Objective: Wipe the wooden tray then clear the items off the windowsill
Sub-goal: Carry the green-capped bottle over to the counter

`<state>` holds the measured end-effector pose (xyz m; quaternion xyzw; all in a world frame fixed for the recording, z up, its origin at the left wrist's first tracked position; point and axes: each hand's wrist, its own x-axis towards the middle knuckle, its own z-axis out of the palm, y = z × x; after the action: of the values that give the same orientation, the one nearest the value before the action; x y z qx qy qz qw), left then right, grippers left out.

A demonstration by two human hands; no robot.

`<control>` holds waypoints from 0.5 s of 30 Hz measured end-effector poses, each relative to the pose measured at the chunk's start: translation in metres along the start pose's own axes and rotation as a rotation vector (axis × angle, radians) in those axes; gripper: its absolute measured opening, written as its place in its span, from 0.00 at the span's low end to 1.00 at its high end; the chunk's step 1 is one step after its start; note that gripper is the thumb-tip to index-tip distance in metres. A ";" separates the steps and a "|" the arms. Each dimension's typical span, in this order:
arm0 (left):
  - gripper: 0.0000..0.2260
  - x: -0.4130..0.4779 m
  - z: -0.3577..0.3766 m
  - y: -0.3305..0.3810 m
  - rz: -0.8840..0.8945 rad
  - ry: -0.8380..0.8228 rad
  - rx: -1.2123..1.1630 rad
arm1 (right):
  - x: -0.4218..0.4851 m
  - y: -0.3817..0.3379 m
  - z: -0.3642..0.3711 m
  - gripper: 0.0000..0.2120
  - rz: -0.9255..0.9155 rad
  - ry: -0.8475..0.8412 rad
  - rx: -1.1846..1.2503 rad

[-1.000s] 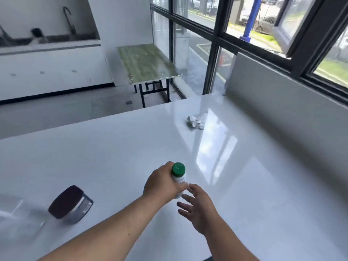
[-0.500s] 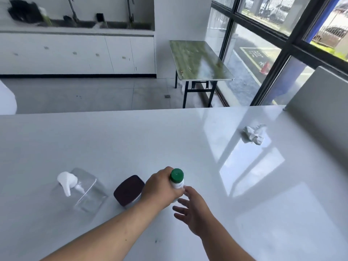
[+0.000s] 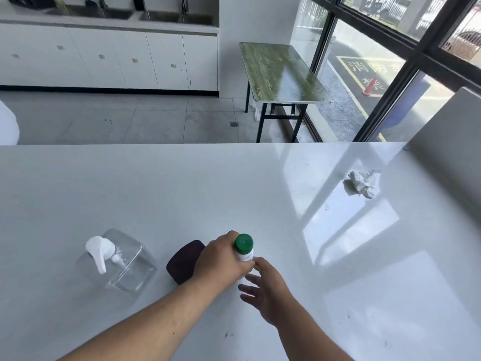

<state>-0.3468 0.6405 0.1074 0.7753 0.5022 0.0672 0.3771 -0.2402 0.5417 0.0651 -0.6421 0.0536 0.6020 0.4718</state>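
We find the left hand (image 3: 223,259) gripping the upright green-capped bottle (image 3: 244,250); the open right hand (image 3: 268,290) waits at its 5 o'clock, fingertips touching.

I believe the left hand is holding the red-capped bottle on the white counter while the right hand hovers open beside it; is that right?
Not quite: the cap is green, not red, as the head view shows. The left hand is holding the green-capped bottle on the white counter while the right hand hovers open beside it.
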 end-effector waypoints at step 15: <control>0.32 -0.015 -0.022 0.065 0.296 -0.020 0.306 | -0.059 -0.027 -0.067 0.31 -0.554 0.358 -0.781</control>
<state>-0.3174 0.6253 0.1696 0.8894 0.3835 0.0373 0.2459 -0.1901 0.4819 0.1168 -0.8536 -0.2677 0.3100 0.3219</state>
